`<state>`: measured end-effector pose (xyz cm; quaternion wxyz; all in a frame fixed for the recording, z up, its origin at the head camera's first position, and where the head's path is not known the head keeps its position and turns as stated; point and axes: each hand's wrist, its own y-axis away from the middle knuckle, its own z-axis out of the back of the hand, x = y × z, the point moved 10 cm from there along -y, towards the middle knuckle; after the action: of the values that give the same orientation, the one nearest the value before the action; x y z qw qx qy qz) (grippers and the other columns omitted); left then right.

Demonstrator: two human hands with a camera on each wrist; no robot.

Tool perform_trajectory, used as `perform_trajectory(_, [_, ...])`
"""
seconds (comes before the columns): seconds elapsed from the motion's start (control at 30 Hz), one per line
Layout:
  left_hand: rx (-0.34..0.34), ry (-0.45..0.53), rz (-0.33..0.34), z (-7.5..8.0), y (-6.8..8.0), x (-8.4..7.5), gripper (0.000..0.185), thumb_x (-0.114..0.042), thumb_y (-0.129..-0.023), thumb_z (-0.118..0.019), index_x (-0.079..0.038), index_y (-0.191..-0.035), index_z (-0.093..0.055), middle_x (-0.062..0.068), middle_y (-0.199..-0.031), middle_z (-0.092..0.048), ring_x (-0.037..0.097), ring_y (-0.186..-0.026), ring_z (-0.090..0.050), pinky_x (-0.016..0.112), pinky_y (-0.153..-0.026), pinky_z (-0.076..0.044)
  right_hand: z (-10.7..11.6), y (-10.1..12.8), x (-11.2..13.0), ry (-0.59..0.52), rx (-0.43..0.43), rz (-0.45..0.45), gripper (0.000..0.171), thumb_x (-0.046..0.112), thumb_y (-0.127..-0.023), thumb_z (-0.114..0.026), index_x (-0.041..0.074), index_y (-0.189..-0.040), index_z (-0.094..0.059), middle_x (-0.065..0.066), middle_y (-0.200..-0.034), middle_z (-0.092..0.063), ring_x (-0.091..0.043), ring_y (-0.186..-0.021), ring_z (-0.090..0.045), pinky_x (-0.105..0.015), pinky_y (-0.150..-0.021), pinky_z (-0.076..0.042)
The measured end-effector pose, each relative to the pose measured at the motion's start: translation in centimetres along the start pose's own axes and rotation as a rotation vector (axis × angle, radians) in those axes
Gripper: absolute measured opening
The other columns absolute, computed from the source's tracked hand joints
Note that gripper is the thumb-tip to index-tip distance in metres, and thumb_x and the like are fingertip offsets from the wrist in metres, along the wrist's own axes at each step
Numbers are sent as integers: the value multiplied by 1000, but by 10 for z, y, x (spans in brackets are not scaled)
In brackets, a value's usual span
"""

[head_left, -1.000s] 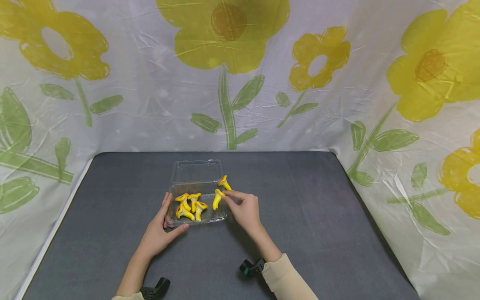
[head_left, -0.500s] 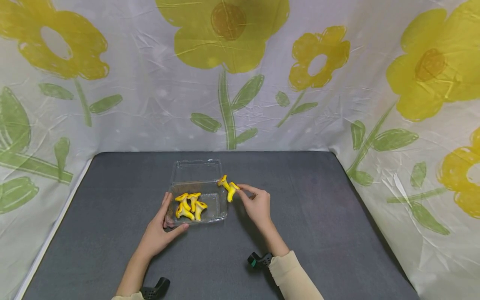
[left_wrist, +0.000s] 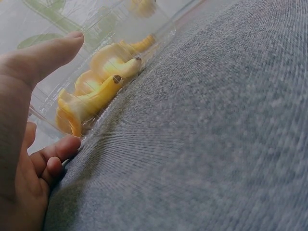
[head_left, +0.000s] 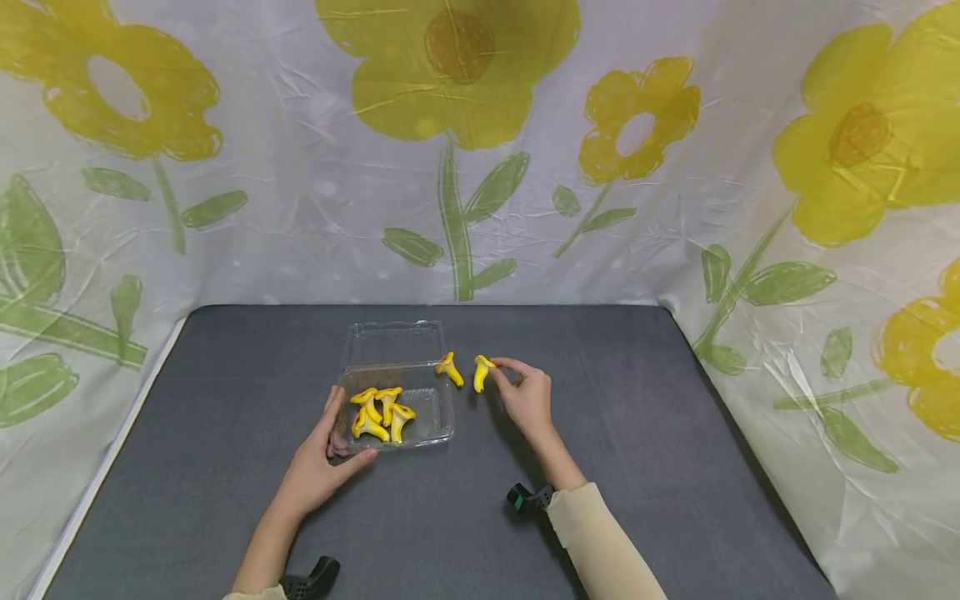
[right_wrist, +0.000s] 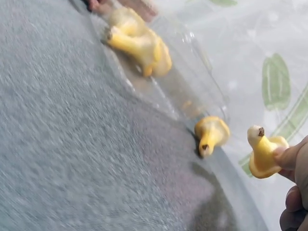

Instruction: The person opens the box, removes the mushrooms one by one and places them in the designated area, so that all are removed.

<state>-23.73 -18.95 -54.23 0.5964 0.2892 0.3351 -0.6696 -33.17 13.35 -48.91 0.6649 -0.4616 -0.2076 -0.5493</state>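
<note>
My right hand [head_left: 527, 400] pinches a yellow chanterelle mushroom [head_left: 481, 374] by its cap between thumb and fingertips; in the right wrist view its stem end points up, clear of the table. Left of it, a second chanterelle [head_left: 450, 369] lies on the table beside the clear plastic clamshell box [head_left: 435, 421]. Inside that box, several more chanterelles [head_left: 382, 412] are bunched on the left side. My left hand [head_left: 318, 462] holds the box by its near left corner, fingers along the left wall and thumb at the front edge. Some left fingertips are hidden behind the plastic.
The box's clear lid [head_left: 395, 342] stands hinged back toward the far edge of the dark grey tabletop [head_left: 637, 433]. White fabric [head_left: 300, 208] printed with yellow flowers closes off the back and sides. A dark wrist device [head_left: 528, 498] sits on each forearm.
My right hand has carried its chanterelle out of the box, over the right rim and past the loose one, ending further right and farther back. Left hand and box have stayed put.
</note>
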Motion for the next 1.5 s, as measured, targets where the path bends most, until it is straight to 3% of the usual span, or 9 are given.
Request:
perform_trajectory(0.23, [1, 18, -1, 0, 0, -1, 110, -46, -81, -81, -26, -161, -9, 5, -167, -6, 10, -71, -42, 25, -65, -37, -3, -12, -11, 51, 12, 12, 17, 24, -92, -72, 14, -104, -79, -4, -80, -76, -4, -29, -24, -20, -33, -25])
perform_trajectory(0.57, [-6, 21, -7, 1, 1, -1, 110, -45, -80, -82, -27, -161, -10, 5, -167, -7, 10, -70, -42, 25, -64, -37, -23, -22, -18, 84, 46, 66, 18, 22, -92, -72, 12, -106, -78, -3, -92, -77, 7, -30, -18, -21, -34, -27])
perform_trajectory(0.73, [-6, 0, -2, 1, 1, -1, 109, -47, -81, -80, -24, -161, -10, 7, -167, -7, 10, -72, -42, 24, -67, -40, -31, -24, -25, 61, 57, 49, 18, 23, -92, -72, 14, -106, -79, -2, -94, -77, 6, -30, -19, -21, -35, -26])
perform_trajectory(1.1, [0, 6, -3, 1, 1, 0, 108, -47, -82, -79, -24, -161, -10, 6, -167, -6, 9, -74, -44, 24, -69, -42, -41, -24, -27, 58, 69, 122, 17, 21, -92, -73, 17, -107, -78, -1, -101, -76, 2, -32, -23, -21, -35, -27])
perform_trajectory(1.5, [-20, 19, -34, 0, 1, 0, 108, -44, -81, -81, -28, -161, -9, 6, -167, -7, 8, -73, -45, 23, -71, -45, -41, -20, -32, 130, 68, 66, 14, 17, -91, -73, 17, -105, -76, -2, -104, -75, -2, -33, -24, -21, -36, -26])
